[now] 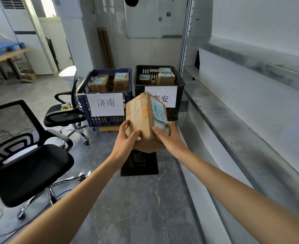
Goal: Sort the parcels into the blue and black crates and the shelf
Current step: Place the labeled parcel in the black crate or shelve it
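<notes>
Grey floor [145,199]; both hands, left [125,140] and right [170,138], fingers gripping parcel [141,118] before black crate [180,83].

I hold one parcel [141,117]; two more sit in the blue crate [82,106], three in the black crate [180,95]. Six in all, plus two chairs [30,169] [64,113].

Makeshift parcel-sorting corner in an office room.
A blue crate [106,120] and a black crate [139,92], each bearing a paper sign [105,104] and holding cardboard boxes [99,83], stand near mesh office chairs [30,173], a whiteboard [145,20] and a metal shelf [251,106].
</notes>
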